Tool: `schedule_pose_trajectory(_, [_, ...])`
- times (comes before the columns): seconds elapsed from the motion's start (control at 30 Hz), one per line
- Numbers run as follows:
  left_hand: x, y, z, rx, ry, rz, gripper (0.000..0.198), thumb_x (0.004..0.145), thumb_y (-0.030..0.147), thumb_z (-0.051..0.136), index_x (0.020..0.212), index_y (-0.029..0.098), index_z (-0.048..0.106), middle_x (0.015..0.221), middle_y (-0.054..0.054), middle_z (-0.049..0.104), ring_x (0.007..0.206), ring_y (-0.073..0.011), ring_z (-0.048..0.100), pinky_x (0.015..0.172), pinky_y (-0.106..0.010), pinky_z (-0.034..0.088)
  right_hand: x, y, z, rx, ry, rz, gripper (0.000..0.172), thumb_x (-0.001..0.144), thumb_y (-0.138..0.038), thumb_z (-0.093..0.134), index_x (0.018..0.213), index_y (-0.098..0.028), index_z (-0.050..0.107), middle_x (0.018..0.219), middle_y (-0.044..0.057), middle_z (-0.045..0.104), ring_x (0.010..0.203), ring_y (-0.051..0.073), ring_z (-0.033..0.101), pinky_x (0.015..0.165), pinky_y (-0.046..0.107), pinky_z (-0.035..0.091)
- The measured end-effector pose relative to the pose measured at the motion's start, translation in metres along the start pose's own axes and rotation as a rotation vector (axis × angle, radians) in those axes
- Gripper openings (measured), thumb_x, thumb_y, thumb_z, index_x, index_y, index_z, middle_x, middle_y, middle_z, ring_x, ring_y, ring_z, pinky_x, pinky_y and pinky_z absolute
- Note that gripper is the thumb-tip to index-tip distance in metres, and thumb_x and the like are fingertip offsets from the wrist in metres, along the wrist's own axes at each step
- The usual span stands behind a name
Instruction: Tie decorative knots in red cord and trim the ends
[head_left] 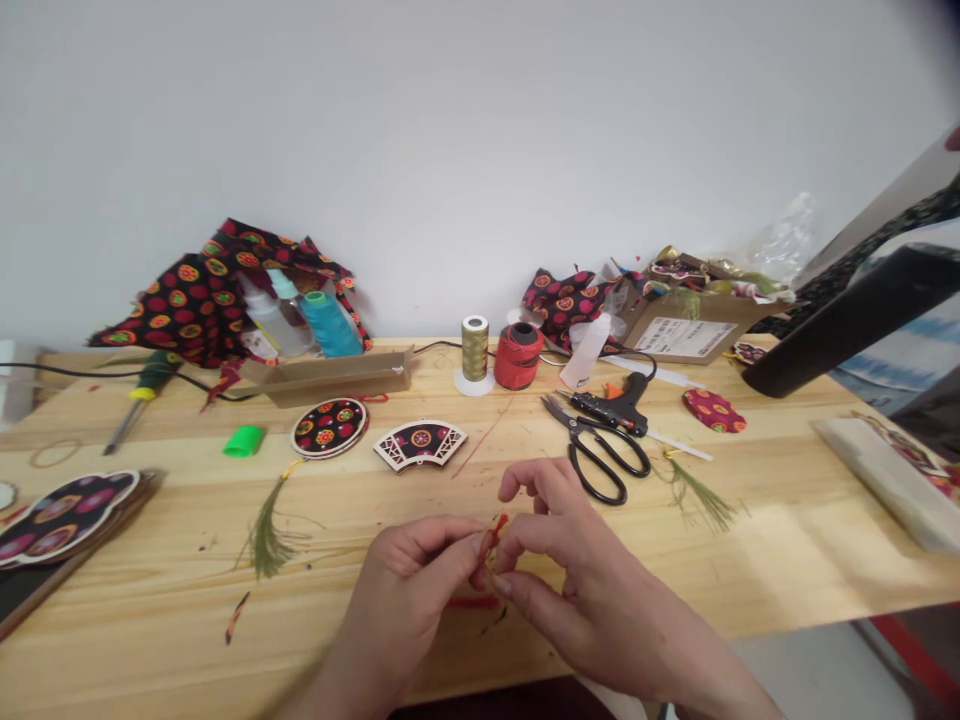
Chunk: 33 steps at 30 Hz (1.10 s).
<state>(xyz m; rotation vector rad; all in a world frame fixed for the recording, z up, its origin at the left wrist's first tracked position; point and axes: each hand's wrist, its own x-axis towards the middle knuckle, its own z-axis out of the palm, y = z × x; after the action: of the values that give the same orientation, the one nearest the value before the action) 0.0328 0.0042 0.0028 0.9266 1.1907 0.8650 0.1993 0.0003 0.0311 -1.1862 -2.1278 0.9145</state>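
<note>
While the left hand (409, 578) pinched a thin, twisted red cord (500, 522) over the pale wooden table (787, 480), the right hand (577, 560) nipped its lower end — probably for steadiness. Black-handled metal scissors (574, 424) lay near, perhaps for easy reach.

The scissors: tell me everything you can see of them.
The scissors have black loop handles and dark, metallic-looking blades joined at a pivot. They lie on the wooden table, handles spread apart, tips pointing away from the person and leftward. A black glue gun is beside them; whether they touch is unclear. The right hand is near the handles, not holding them.
</note>
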Motion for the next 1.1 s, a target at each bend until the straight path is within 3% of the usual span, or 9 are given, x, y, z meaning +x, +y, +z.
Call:
schedule_pose_trajectory(0.27, [0.001, 0.002, 0.0, 0.051, -0.015, -0.007, 0.013, 0.069, 0.027, 0.066, 0.066, 0.017, 0.075, 0.058, -0.003, 0.066, 0.058, -0.0186, 0.059, 0.057, -0.027, 0.051, 0.002, 0.002, 0.002, 0.018, 0.044, 0.014, 0.018, 0.074, -0.004, 0.057, 0.078, -0.021, 0.056, 0.109, 0.002, 0.04, 0.11, 0.017, 0.038, 0.096, 0.032, 0.034])
schedule_pose_trajectory(0.43, [0.002, -0.002, -0.001, 0.025, -0.014, 0.008, 0.016, 0.07, 0.028, 0.066, 0.063, 0.016, 0.073, 0.055, -0.001, 0.063, 0.055, -0.0141, 0.052, 0.054, -0.023, 0.046, 0.002, 0.005, 0.007, 0.058, 0.126, 0.037, 0.016, 0.077, -0.006, 0.055, 0.079, -0.022, 0.057, 0.109, 0.003, 0.039, 0.109, 0.017, 0.038, 0.095, 0.033, 0.033])
schedule_pose_trajectory(0.83, [0.002, -0.001, 0.001, -0.191, -0.028, -0.076, 0.016, 0.069, 0.025, 0.067, 0.06, 0.013, 0.071, 0.047, 0.002, 0.052, 0.048, -0.0077, 0.038, 0.047, -0.017, 0.031, 0.0, 0.009, 0.022, 0.126, 0.326, 0.041, 0.014, 0.077, -0.008, 0.056, 0.078, -0.021, 0.058, 0.107, 0.004, 0.038, 0.102, 0.019, 0.042, 0.089, 0.034, 0.036])
schedule_pose_trajectory(1.1, [0.006, -0.004, 0.003, -0.311, -0.006, -0.139, 0.012, 0.066, 0.023, 0.07, 0.063, 0.012, 0.071, 0.048, 0.002, 0.055, 0.046, -0.007, 0.041, 0.046, -0.017, 0.03, -0.001, 0.009, 0.039, 0.087, 0.436, -0.025, 0.015, 0.077, -0.006, 0.053, 0.08, -0.02, 0.058, 0.103, 0.005, 0.037, 0.098, 0.019, 0.041, 0.082, 0.033, 0.037])
